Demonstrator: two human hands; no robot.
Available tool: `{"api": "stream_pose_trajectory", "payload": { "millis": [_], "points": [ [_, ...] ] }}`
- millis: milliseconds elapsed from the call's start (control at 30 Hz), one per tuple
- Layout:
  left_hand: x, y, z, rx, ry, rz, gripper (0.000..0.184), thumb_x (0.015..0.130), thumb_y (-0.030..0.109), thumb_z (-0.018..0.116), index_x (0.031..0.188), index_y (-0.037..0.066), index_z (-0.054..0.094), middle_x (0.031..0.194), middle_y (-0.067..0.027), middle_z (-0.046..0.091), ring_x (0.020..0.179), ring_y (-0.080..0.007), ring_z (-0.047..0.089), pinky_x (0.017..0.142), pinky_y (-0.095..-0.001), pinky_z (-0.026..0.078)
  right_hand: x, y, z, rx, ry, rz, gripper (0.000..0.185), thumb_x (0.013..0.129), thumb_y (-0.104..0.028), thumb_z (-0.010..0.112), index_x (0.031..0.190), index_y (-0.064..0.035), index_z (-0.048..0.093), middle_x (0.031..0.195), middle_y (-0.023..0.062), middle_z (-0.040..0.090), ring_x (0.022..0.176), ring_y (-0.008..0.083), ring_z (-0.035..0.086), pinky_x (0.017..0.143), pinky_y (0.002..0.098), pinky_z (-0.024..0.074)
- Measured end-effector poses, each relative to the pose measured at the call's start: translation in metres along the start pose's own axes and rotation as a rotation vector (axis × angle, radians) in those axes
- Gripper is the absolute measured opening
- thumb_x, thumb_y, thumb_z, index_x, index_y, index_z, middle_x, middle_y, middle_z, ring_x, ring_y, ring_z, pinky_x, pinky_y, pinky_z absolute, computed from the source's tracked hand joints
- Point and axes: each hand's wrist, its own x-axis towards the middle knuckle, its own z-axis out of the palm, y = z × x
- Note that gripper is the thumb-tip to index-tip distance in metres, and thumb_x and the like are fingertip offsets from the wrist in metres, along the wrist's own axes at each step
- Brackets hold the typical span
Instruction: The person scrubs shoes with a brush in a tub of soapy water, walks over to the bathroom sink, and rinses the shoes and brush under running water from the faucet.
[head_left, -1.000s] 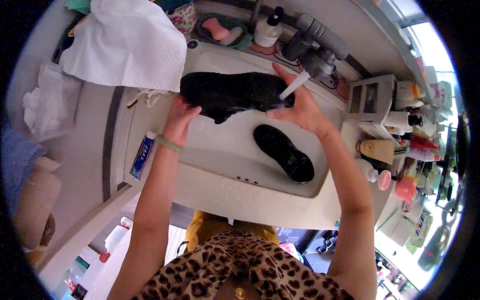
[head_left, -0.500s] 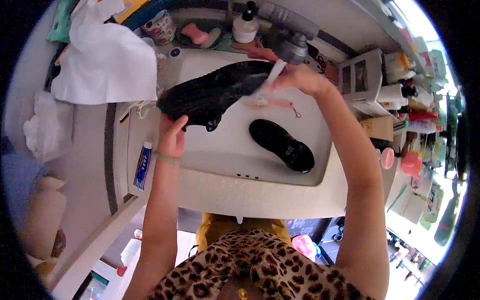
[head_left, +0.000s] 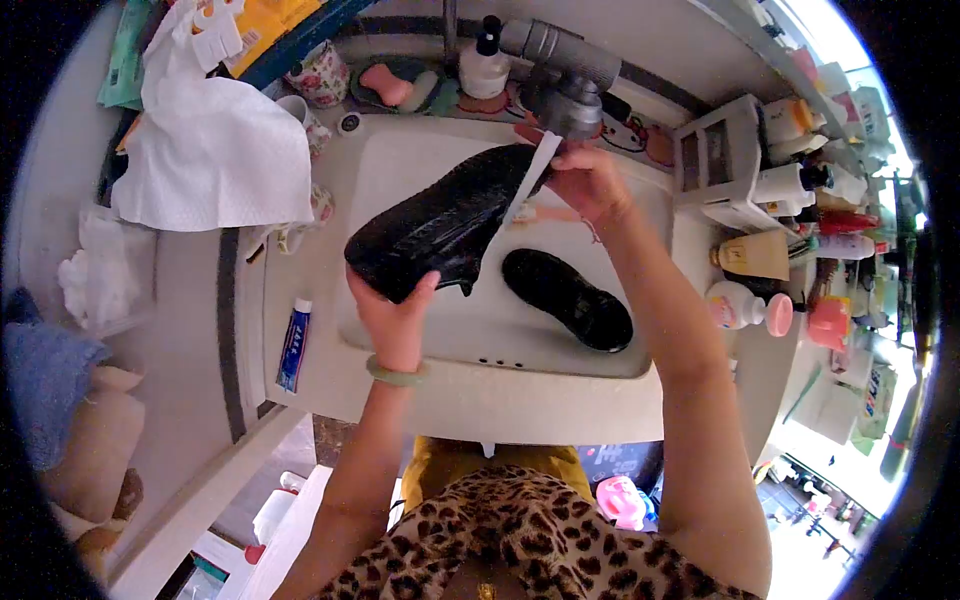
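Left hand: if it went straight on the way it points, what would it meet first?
The black shoe that the left hand grips. Beyond that, probably the sink's far rim, but depth is unclear.

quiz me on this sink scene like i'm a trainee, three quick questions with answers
1. True or false: the tap is off while the left hand and right hand are both on the shoe.
2. What lies beside the basin, nearest the left forearm? a) a fork b) a blue tube c) a bar of soap
3. Fill in the blank: the bracelet is on the ____ wrist.

Key: 1 false, water is running; 2 b; 3 left
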Motion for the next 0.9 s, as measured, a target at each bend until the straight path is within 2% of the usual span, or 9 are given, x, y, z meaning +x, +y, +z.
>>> {"api": "stream_pose_trajectory", "payload": {
  "millis": [167,367,533,633,700,733,767,833,900],
  "points": [
    [-0.016,0.01,0.02,0.265,0.078,0.012,0.088,0.06,0.008,0.08,0.13,-0.003,0.028,0.12,-0.0142,0.045,0.11,-0.0206,0.046,0.094,-0.0326,0.038,-0.007,0.017,-0.011,0.093,0.009,-0.016,0.073,0.06,-0.013,0.055,0.129,-0.0002,0.039,0.132,0.0149,0.042,0.12,0.03,0.04,0.104,0.0414,0.0281],
    [-0.024,0.01,0.025,0.266,0.112,0.059,0.093,0.06,0.008,0.079,0.132,-0.004,0.022,0.122,-0.0161,0.042,0.11,-0.0239,0.045,0.094,-0.0341,0.038,-0.006,0.026,-0.009,0.06,0.032,-0.048,0.07,0.062,-0.016,0.053,0.13,-0.0003,0.039,0.131,0.0154,0.043,0.117,0.0291,0.044,0.102,0.0407,0.0304],
    [-0.023,0.028,0.009,0.389,0.122,0.063,0.09,0.063,0.009,0.078,0.132,-0.005,0.021,0.123,-0.0174,0.041,0.111,-0.0248,0.044,0.097,-0.0345,0.036,-0.007,0.05,0.008,0.026,0.059,0.08,0.049,0.076,-0.024,0.052,0.121,-0.0036,0.051,0.118,0.0076,0.052,0.104,0.0213,0.051,0.091,0.0358,0.0386],
    [-0.013,0.04,-0.01,0.264,-0.01,-0.06,0.086,0.068,0.014,0.076,0.133,-0.003,0.021,0.122,-0.0145,0.043,0.111,-0.0235,0.045,0.098,-0.0342,0.034,-0.008,0.07,0.008,-0.057,0.157,0.146,0.041,0.084,-0.034,0.051,0.116,-0.0096,0.055,0.107,0.0012,0.056,0.096,0.0143,0.052,0.082,0.0307,0.0418],
    [-0.004,0.047,-0.023,0.009,-0.133,-0.28,0.082,0.072,0.022,0.074,0.134,0.004,0.023,0.12,-0.0097,0.046,0.108,-0.0196,0.047,0.093,-0.0311,0.037,-0.009,0.081,0.006,-0.308,0.2,0.328,0.04,0.085,-0.04,0.048,0.116,-0.0142,0.056,0.106,0.001,0.056,0.096,0.0139,0.052,0.082,0.0303,0.0417],
    [-0.002,0.053,-0.031,0.059,-0.047,-0.524,0.072,0.074,0.029,0.072,0.131,0.012,0.03,0.116,-0.0055,0.049,0.105,-0.0159,0.048,0.086,-0.0262,0.038,-0.014,0.079,0.011,-0.476,0.177,0.37,0.045,0.087,-0.046,0.043,0.12,-0.0169,0.052,0.11,0.0012,0.054,0.097,0.014,0.051,0.079,0.0294,0.0423],
    [0.001,0.058,-0.036,0.225,-0.018,-0.637,0.054,0.077,0.048,0.063,0.119,0.018,0.047,0.108,-0.0005,0.056,0.091,-0.0179,0.056,0.076,-0.03,0.038,-0.018,0.079,0.015,-0.463,0.186,0.363,0.045,0.087,-0.046,0.043,0.12,-0.0169,0.052,0.11,0.0012,0.054,0.097,0.014,0.051,0.079,0.0294,0.0423],
    [0.011,0.059,-0.049,0.085,-0.115,-0.809,0.046,0.077,0.056,0.059,0.105,0.02,0.055,0.101,-0.0004,0.059,0.092,-0.0204,0.057,0.077,-0.0389,0.037,-0.027,0.079,0.024,-0.73,0.124,0.338,0.051,0.087,-0.048,0.041,0.125,-0.0156,0.046,0.117,0.0011,0.051,0.101,0.0148,0.049,0.075,0.0295,0.0426],
    [0.016,0.056,-0.059,0.03,-0.175,-0.862,0.043,0.077,0.058,0.058,0.098,0.02,0.058,0.097,-0.0017,0.06,0.091,-0.0215,0.057,0.078,-0.0429,0.036,-0.034,0.078,0.017,-0.894,-0.006,0.128,0.053,0.087,-0.049,0.038,0.128,-0.0153,0.043,0.122,0.0005,0.048,0.105,0.0151,0.046,0.073,0.0306,0.0433]
  ]
}}
